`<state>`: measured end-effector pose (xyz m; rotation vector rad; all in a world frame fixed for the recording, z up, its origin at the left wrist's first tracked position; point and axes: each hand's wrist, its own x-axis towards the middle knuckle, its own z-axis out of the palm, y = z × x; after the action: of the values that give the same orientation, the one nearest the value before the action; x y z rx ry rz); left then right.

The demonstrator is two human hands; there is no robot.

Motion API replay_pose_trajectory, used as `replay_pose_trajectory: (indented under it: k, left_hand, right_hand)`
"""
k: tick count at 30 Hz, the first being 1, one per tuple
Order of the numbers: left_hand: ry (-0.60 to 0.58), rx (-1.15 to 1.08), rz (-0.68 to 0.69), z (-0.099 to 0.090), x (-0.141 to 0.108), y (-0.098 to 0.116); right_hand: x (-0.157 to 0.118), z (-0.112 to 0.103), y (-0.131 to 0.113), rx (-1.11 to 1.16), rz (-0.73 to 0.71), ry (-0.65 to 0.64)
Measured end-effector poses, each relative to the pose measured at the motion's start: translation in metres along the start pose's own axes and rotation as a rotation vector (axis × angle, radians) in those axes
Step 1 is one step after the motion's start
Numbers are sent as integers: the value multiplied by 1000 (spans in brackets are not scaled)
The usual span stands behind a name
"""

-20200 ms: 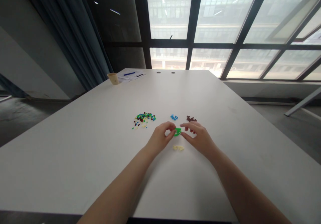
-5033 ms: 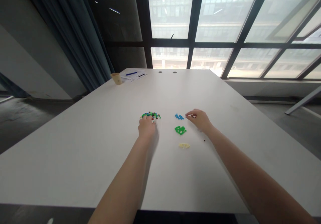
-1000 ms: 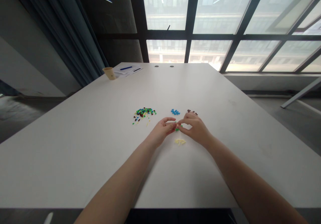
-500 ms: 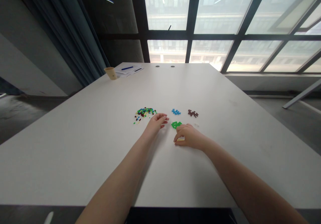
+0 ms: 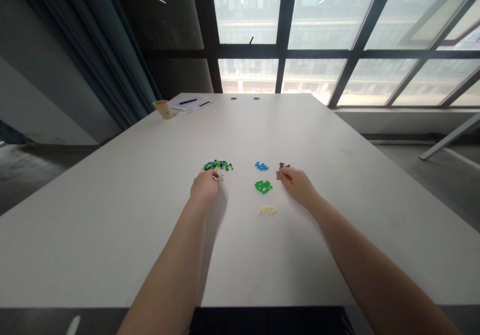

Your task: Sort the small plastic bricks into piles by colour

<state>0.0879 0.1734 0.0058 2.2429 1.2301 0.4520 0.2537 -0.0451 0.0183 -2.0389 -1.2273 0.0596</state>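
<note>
the left hand is at the near edge of the mixed heap of small coloured pieces, on the left of the white table. its fingers are curled downward over some of them; whether a piece is grasped cannot be told. half a second ago this hand stood off to the heap's right, near the green pieces.

the right hand has also shifted. it was bent over the pale yellow pieces; it is now farther off, at the near side of the brown pieces, partly covering them. its fingers are drawn together, but the pictures do not show whether anything is pinched.

as a result, the yellow and green groups are both uncovered, yellow nearest and green beyond it. the blue pieces lie farther still, between heap and brown group, touched by neither hand. in this inspector's judgement, the handling has moved from the near groups to the heap and the brown group, with the four single-colour groups kept apart.

a paper cup stands at the far left, beside papers.
</note>
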Motion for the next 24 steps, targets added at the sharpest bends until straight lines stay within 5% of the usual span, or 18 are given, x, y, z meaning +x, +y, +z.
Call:
replay_pose_trajectory:
  k: [4, 12, 19, 24]
  left_hand:
    - [-40, -15, 14, 6, 1, -6]
    - [70, 61, -27, 6, -4, -3]
    - [14, 37, 155, 0, -16, 23]
    - [-227, -280, 420, 1, -40, 49]
  right_hand:
    - [1, 1, 1, -115, 17, -39]
    - [0, 0, -3, -150, -26, -47]
    - [1, 1, -2, -138, -24, -34]
    - [-3, 3, -12, 67, -89, -32]
